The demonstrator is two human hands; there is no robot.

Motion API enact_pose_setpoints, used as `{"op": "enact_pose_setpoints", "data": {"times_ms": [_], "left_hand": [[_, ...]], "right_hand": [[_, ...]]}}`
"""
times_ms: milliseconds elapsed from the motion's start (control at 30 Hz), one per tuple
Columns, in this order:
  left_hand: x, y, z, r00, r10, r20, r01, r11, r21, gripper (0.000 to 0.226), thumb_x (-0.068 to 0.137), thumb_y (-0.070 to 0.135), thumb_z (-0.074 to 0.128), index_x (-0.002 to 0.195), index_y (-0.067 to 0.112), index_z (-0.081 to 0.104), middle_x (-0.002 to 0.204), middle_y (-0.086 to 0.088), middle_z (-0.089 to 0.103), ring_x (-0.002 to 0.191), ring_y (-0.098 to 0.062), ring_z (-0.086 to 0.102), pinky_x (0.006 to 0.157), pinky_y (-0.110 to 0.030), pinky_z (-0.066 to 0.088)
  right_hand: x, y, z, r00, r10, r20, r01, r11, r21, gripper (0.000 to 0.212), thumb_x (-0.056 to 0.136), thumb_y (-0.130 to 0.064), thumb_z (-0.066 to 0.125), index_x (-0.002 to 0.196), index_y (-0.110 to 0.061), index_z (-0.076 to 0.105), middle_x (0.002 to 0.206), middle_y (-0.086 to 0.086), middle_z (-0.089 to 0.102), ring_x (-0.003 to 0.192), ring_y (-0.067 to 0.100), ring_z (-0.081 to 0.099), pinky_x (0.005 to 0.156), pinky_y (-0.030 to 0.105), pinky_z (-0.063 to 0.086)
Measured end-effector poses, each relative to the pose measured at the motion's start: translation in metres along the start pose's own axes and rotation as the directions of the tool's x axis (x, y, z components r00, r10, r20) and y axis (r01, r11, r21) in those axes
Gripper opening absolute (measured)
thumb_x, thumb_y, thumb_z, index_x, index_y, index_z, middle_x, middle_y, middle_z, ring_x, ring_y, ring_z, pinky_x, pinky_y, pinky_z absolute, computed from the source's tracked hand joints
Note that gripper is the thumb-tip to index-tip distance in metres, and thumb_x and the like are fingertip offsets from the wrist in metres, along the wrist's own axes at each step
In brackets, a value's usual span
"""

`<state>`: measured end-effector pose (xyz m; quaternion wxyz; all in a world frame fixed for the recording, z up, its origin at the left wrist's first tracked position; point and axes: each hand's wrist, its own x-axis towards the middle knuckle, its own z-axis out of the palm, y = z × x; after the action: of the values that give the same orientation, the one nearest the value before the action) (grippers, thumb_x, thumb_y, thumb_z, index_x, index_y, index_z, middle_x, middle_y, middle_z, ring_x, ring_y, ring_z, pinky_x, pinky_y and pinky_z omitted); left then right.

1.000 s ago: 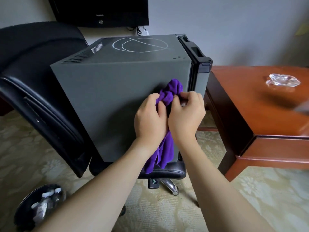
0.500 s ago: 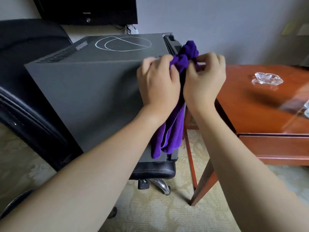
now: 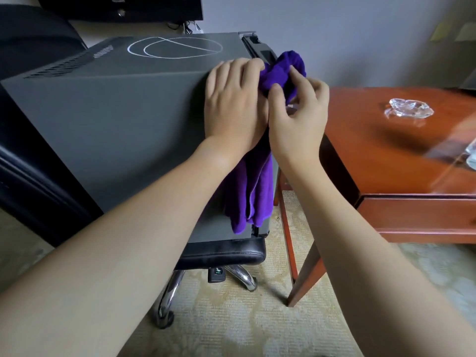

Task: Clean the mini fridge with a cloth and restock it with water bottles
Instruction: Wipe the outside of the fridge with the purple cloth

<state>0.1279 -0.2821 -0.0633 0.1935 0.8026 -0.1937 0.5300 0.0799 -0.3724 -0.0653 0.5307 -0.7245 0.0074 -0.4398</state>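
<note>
At the mini fridge point(image 3: 123, 124) top's right edge, both hands bunch the purple cloth point(image 3: 257, 181): left hand point(image 3: 235, 104) curled on it, right hand point(image 3: 298, 109) fingers pinching; better gather a firm pad before wiping

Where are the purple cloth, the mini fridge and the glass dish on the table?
purple cloth point(image 3: 257, 194), head view, on the hanging folds below the hands
mini fridge point(image 3: 116, 124), head view, on its grey side panel
glass dish point(image 3: 408, 111), head view, on its clear body
</note>
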Motion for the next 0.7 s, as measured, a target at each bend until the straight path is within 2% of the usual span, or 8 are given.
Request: {"op": "enact_pose_setpoints", "data": {"times_ms": [100, 233, 367, 433, 500, 567, 633, 700], "left_hand": [[-0.011, 0.002, 0.010, 1.000, -0.004, -0.023, 0.004, 1.000, -0.017, 0.028, 0.091, 0.021, 0.054, 0.114, 0.009, 0.065, 0.127, -0.006, 0.064, 0.124, -0.030, 0.056, 0.116, -0.041, 0.029], [-0.027, 0.004, 0.030, 0.997, 0.025, -0.072, -0.022, 0.999, 0.043, 0.023, 0.094, 0.012, 0.055, 0.111, 0.003, 0.067, 0.142, -0.016, 0.056, 0.137, -0.036, 0.047, 0.118, -0.049, 0.029], [-0.034, 0.008, 0.037, 0.993, 0.011, -0.119, -0.009, 1.000, 0.021, 0.019, 0.095, 0.011, 0.053, 0.105, 0.004, 0.068, 0.145, -0.019, 0.053, 0.138, -0.038, 0.045, 0.117, -0.051, 0.031], [-0.051, 0.008, 0.043, 0.993, 0.006, -0.119, -0.002, 0.999, 0.032, 0.020, 0.097, 0.011, 0.052, 0.107, 0.006, 0.069, 0.145, -0.017, 0.053, 0.137, -0.036, 0.046, 0.115, -0.049, 0.033], [-0.074, 0.003, 0.051, 0.992, -0.013, -0.122, 0.022, 0.997, 0.073, 0.020, 0.097, 0.013, 0.056, 0.108, 0.012, 0.072, 0.137, -0.014, 0.060, 0.127, -0.033, 0.050, 0.104, -0.046, 0.040], [-0.096, -0.002, 0.058, 0.992, -0.047, -0.119, 0.059, 0.993, 0.099, 0.019, 0.094, 0.012, 0.060, 0.107, 0.016, 0.074, 0.122, -0.008, 0.060, 0.105, -0.029, 0.047, 0.085, -0.043, 0.040], [-0.113, -0.005, 0.061, 0.996, -0.050, -0.071, 0.057, 0.993, 0.100, 0.020, 0.093, 0.012, 0.061, 0.108, 0.015, 0.074, 0.107, -0.007, 0.054, 0.088, -0.028, 0.042, 0.072, -0.042, 0.038], [-0.126, -0.007, 0.064, 0.999, -0.032, 0.006, 0.032, 0.998, 0.063, 0.024, 0.092, 0.012, 0.060, 0.111, 0.013, 0.074, 0.095, -0.012, 0.060, 0.082, -0.032, 0.049, 0.068, -0.044, 0.041]], "right_hand": [[-0.001, 0.007, -0.001, 1.000, -0.017, 0.022, 0.018, 1.000, -0.016, 0.051, 0.087, -0.035, 0.071, 0.132, -0.013, 0.060, 0.115, 0.002, 0.047, 0.083, 0.000, 0.052, 0.077, 0.007, 0.042], [-0.005, 0.021, -0.004, 1.000, 0.012, -0.008, -0.013, 0.999, -0.032, 0.039, 0.084, -0.034, 0.073, 0.118, -0.016, 0.066, 0.108, -0.001, 0.054, 0.074, -0.005, 0.052, 0.076, 0.008, 0.042], [-0.003, 0.035, -0.009, 0.988, 0.153, 0.000, -0.152, 0.986, 0.067, 0.022, 0.086, -0.032, 0.073, 0.105, -0.021, 0.068, 0.069, -0.017, 0.058, 0.060, -0.008, 0.052, 0.068, 0.009, 0.042], [-0.008, 0.046, -0.008, 0.985, 0.174, 0.006, -0.174, 0.983, 0.063, 0.018, 0.086, -0.030, 0.074, 0.100, -0.020, 0.069, 0.068, -0.016, 0.059, 0.059, -0.009, 0.051, 0.065, 0.008, 0.040], [-0.019, 0.062, -0.005, 0.979, 0.202, 0.027, -0.203, 0.978, 0.046, 0.020, 0.084, -0.031, 0.075, 0.099, -0.019, 0.070, 0.081, -0.014, 0.064, 0.062, -0.006, 0.052, 0.069, 0.014, 0.043], [-0.031, 0.083, -0.002, 0.967, 0.252, 0.043, -0.254, 0.966, 0.043, 0.016, 0.082, -0.034, 0.076, 0.093, -0.025, 0.069, 0.095, -0.011, 0.066, 0.070, -0.002, 0.056, 0.077, 0.030, 0.053], [-0.040, 0.101, -0.001, 0.947, 0.316, 0.067, -0.320, 0.945, 0.070, 0.015, 0.078, -0.038, 0.077, 0.087, -0.031, 0.068, 0.092, -0.011, 0.067, 0.070, 0.005, 0.058, 0.079, 0.042, 0.058], [-0.046, 0.117, -0.001, 0.919, 0.379, 0.110, -0.392, 0.911, 0.132, 0.017, 0.076, -0.036, 0.079, 0.087, -0.027, 0.069, 0.077, -0.011, 0.064, 0.064, 0.008, 0.058, 0.075, 0.049, 0.059]]}}
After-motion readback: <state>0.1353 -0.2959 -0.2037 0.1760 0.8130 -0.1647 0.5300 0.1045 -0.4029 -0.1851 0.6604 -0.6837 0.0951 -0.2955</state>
